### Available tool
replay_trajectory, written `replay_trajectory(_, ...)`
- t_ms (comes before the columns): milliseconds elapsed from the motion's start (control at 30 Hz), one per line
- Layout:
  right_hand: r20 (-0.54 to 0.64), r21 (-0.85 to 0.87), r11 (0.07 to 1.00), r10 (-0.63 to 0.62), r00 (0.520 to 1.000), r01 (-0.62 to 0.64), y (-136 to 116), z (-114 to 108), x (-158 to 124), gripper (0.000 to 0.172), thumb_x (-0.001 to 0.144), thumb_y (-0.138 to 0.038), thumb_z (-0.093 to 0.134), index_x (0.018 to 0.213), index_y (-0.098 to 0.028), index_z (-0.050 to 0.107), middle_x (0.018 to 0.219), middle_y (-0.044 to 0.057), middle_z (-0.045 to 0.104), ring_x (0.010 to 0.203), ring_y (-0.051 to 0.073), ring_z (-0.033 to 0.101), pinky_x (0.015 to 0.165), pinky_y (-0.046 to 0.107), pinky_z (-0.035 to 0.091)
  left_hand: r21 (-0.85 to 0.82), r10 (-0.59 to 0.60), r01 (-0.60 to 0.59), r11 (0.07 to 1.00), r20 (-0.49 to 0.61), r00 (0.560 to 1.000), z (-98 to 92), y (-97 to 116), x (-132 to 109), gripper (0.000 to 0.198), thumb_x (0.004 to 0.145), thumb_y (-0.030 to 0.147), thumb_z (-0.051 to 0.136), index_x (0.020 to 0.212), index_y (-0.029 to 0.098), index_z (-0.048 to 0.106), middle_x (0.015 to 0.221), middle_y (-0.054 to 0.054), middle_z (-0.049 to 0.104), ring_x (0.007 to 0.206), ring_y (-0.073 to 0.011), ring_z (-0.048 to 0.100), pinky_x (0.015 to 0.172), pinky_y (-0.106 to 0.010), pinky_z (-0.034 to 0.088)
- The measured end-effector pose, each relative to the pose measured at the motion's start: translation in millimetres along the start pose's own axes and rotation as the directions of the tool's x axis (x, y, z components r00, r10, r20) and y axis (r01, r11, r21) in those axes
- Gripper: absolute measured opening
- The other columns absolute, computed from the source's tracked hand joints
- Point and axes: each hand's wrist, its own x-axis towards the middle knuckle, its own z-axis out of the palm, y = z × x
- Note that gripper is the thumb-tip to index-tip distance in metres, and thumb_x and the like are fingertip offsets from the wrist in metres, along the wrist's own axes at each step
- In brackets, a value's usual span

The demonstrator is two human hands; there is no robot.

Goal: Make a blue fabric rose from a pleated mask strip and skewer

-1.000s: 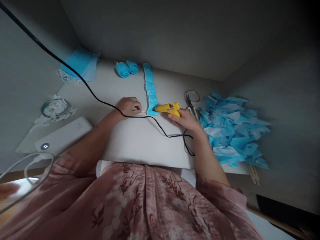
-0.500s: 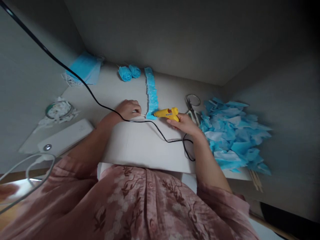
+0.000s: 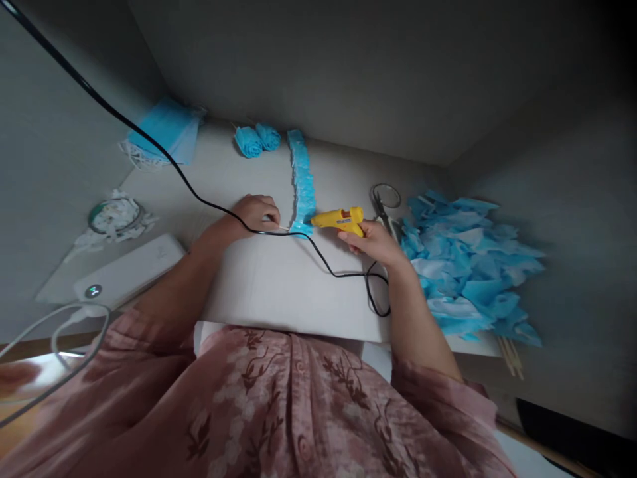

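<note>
My right hand (image 3: pixel 374 240) is wrapped round the handle of a yellow glue gun (image 3: pixel 338 218). Its nozzle points left at the near end of a gathered blue strip (image 3: pixel 302 179), which runs away from me across the table. My left hand (image 3: pixel 255 214) is closed in a pinch on a thin pale stick (image 3: pixel 283 228), whose tip reaches the strip's near end. A black cord (image 3: pixel 219 216) passes over my left wrist area and in front of the strip, looping below my right hand.
Two blue rolled flowers (image 3: pixel 249 142) lie at the back. Blue face masks (image 3: pixel 166 133) are stacked back left; nearer are white scraps (image 3: pixel 117 218) and a white power bank (image 3: pixel 132 271). At right lie scissors (image 3: pixel 381 206), a heap of blue pieces (image 3: pixel 468 259) and wooden sticks (image 3: pixel 511 358).
The glue gun and my right hand have shifted slightly right, drawing the nozzle back from the strip's near end. My left hand stays in nearly the same place.
</note>
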Motion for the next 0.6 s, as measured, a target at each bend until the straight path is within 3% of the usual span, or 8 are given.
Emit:
replay_trajectory(167, 0.018, 0.000, 1.000, -0.009, 1.000, 0.009, 3.7, 2.8, 1.5, 0.050, 0.076, -0.068, 0.075, 0.078, -0.019, 0.063, 0.059, -0.003, 0.058, 0.052, 0.011, 0.050, 0.054, 0.026, 0.039, 0.022, 0.005, -0.004, 1.000, -0.017, 1.000, 1.6, 1.3, 0.1, 0.014, 0.086, 0.031, 0.069, 0.082, 0.022, 0.079, 0.092, -0.004, 0.075, 0.087, -0.0181, 0.067, 0.082, -0.028, 0.047)
replay_trajectory(367, 0.036, -0.118, 0.993, -0.022, 0.999, 0.026, 7.7, -0.2, 3.0, 0.046, 0.079, -0.065, 0.074, 0.075, -0.020, 0.063, 0.060, -0.002, 0.061, 0.055, 0.013, 0.052, 0.056, 0.027, 0.039, 0.028, -0.014, 0.014, 0.999, -0.003, 1.000, 0.3, 3.7, 0.5, 0.015, 0.086, 0.031, 0.068, 0.082, 0.022, 0.079, 0.093, -0.003, 0.075, 0.086, -0.0175, 0.067, 0.081, -0.028, 0.046)
replay_trajectory(600, -0.021, 0.002, 1.000, 0.013, 1.000, -0.013, 1.3, -2.7, -1.5, 0.047, 0.074, -0.065, 0.077, 0.081, -0.019, 0.066, 0.058, -0.003, 0.058, 0.052, 0.013, 0.049, 0.054, 0.028, 0.038, 0.006, -0.025, 0.025, 1.000, 0.009, 1.000, -0.7, 3.5, 0.9, 0.014, 0.085, 0.033, 0.070, 0.083, 0.022, 0.079, 0.092, -0.003, 0.074, 0.085, -0.0167, 0.067, 0.080, -0.027, 0.045)
